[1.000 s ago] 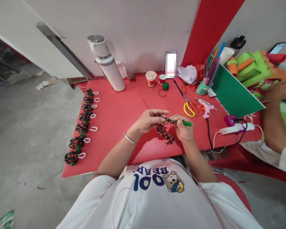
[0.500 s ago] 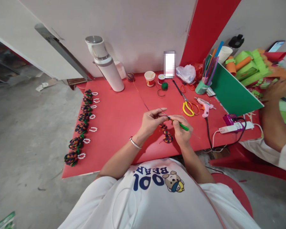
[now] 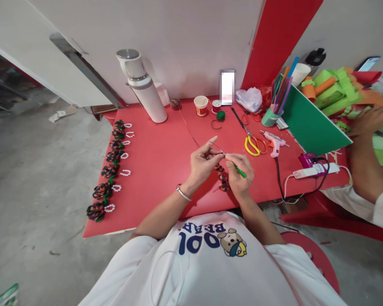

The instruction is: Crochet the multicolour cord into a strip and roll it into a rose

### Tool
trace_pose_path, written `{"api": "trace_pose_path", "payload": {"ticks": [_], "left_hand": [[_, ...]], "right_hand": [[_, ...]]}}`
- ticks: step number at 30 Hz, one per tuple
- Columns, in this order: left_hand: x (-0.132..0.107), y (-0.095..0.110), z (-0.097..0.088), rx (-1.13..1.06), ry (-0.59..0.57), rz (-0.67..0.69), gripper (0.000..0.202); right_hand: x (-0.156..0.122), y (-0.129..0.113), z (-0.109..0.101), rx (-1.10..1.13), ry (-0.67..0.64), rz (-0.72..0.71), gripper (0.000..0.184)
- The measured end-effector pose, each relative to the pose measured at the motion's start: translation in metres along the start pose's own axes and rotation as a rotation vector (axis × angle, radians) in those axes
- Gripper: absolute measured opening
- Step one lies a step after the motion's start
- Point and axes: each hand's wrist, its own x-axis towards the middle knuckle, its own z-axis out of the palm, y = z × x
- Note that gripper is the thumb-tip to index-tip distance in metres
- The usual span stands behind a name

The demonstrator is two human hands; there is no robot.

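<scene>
Now the multicoloured crocheted strip (image 3: 224, 185) is pinched by the left hand (image 3: 203, 162), index finger (image 3: 210, 143) lifted higher than before. The crochet hook (image 3: 241, 171) is gripped by the curled right hand (image 3: 239, 176).

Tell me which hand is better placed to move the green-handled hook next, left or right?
Probably the right hand: it grips the green-handled hook. The left hand seems busy pinching the multicoloured yarn piece near the hook's tip, so it's less free.
</scene>
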Motion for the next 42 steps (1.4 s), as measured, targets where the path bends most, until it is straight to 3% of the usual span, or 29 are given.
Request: {"api": "trace_pose_path", "payload": {"ticks": [3,8,11,17,22,30,32,37,42], "left_hand": [[0.001,-0.002,-0.003,-0.058,-0.038,-0.049,0.079],[0.002,0.001,-0.01,-0.075,-0.146,-0.158,0.09],[0.002,0.007,-0.011,-0.083,-0.213,-0.206,0.093],[0.006,0.013,-0.013,-0.067,-0.24,-0.218,0.096],[0.004,0.014,-0.012,0.079,-0.194,-0.147,0.096],[0.002,0.01,-0.006,0.169,-0.086,-0.063,0.09],[0.004,0.008,-0.008,0.145,-0.104,-0.072,0.088],[0.007,0.005,-0.014,0.038,-0.148,-0.096,0.07],[0.01,0.006,-0.018,0.04,-0.109,-0.129,0.053]], "right_hand": [[0.004,0.005,-0.002,0.101,-0.024,0.131,0.016],[0.023,0.024,-0.012,0.46,-0.192,0.561,0.035],[0.032,0.03,-0.015,0.586,-0.257,0.678,0.044],[0.029,0.028,-0.016,0.456,-0.232,0.54,0.031],[0.029,0.021,-0.018,0.34,-0.299,0.43,0.023],[0.012,-0.001,-0.005,0.015,-0.08,0.1,0.015],[0.011,0.002,-0.004,0.064,-0.07,0.164,0.016],[0.015,0.023,-0.005,0.268,-0.101,0.505,0.026],[0.014,0.036,-0.006,0.379,-0.115,0.565,0.027]]}}
